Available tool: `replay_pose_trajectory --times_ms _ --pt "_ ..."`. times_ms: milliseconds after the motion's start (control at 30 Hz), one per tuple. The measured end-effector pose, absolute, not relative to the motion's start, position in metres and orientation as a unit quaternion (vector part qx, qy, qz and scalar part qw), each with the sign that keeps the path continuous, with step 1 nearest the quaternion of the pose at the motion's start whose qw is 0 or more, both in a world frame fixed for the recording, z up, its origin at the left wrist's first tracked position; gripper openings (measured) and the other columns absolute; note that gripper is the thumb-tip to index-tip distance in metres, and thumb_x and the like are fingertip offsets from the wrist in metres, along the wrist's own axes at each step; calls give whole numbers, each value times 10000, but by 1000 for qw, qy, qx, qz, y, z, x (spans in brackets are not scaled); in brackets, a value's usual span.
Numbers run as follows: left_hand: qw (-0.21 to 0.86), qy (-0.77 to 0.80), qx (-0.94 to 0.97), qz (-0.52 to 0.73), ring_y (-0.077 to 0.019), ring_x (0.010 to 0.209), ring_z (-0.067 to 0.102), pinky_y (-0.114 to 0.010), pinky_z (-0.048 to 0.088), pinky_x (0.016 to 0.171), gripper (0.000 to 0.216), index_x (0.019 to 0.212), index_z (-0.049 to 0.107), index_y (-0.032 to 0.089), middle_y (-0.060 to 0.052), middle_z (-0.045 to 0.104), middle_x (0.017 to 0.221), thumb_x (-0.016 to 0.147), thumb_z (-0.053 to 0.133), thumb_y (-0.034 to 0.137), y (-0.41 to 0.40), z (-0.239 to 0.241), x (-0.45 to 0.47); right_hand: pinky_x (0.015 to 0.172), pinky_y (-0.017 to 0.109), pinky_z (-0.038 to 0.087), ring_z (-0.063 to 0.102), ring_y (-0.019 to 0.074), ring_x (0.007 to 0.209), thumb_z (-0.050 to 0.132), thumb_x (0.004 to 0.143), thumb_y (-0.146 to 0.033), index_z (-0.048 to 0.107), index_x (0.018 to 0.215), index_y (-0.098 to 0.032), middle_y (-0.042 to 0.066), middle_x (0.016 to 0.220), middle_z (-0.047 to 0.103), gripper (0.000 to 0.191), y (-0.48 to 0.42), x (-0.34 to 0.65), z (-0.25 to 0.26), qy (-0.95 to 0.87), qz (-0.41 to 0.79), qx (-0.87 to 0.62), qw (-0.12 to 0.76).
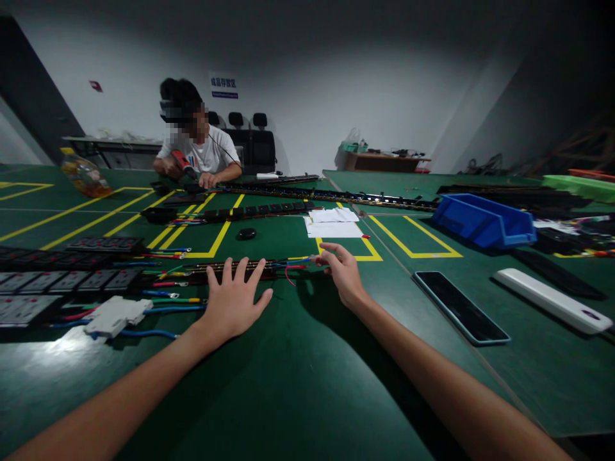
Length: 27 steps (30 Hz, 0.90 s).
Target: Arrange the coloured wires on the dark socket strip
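Observation:
My left hand (235,298) lies palm down with its fingers spread over a narrow black strip (277,267), which runs on beneath the fingertips. From the strip's right end come thin blue, yellow and red wires (296,260). At the tips of those wires my right hand (342,274) is closed in a pinch, its fingers hiding part of what they hold. One red wire (289,276) curls down loose. Left of my left hand lie black power strips (72,282) with coloured leads ending in ring terminals (175,295), plus a white plastic block (118,316) with blue cables.
A phone (459,307), a long white device (550,299) and a blue bin (483,221) are on the right. White papers (334,224) and a round black object (246,234) lie ahead. Across the table a person (211,147) holds a red power tool (184,163).

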<state>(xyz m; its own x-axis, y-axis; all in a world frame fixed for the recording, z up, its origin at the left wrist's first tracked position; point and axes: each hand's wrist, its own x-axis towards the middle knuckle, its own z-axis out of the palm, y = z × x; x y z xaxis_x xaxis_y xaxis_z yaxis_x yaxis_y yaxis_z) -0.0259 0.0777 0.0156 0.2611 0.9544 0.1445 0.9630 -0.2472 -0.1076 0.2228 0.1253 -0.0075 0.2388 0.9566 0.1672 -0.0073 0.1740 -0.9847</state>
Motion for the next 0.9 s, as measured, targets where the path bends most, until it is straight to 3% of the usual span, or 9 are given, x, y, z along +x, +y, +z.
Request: replay_pose_trajectory --times_ms 200,400,567,900 --pt "98 -609 -787 -26 -486 1501 292 -808 205 1124 740 1638 267 302 -162 362 1651 990 271 659 76 15 -26 589 306 452 704 242 783 636 751 -441 663 1042 -213 53 853 785 371 123 222 -5 -426 426 -533 594" --pt "97 -607 -788 -28 -487 1500 295 -812 204 1122 744 1637 270 305 -165 364 1649 987 273 668 77 14 -26 706 315 485 715 245 954 627 778 -434 644 1151 -225 49 962 796 428 121 221 0 -468 428 -463 619" --pt "88 -610 -787 -19 -485 1507 284 -808 197 1130 745 1640 256 307 -157 351 1658 988 271 667 77 16 -24 665 337 479 712 270 866 614 756 -448 653 1065 -206 65 859 783 394 124 222 -6 -438 396 -537 602" --pt "77 -613 -786 -17 -485 1514 271 -810 194 1133 758 1642 246 308 -155 332 1667 982 272 680 78 17 -26 597 302 432 703 240 767 609 748 -439 644 1017 -218 54 813 776 349 125 224 -2 -407 427 -531 609"
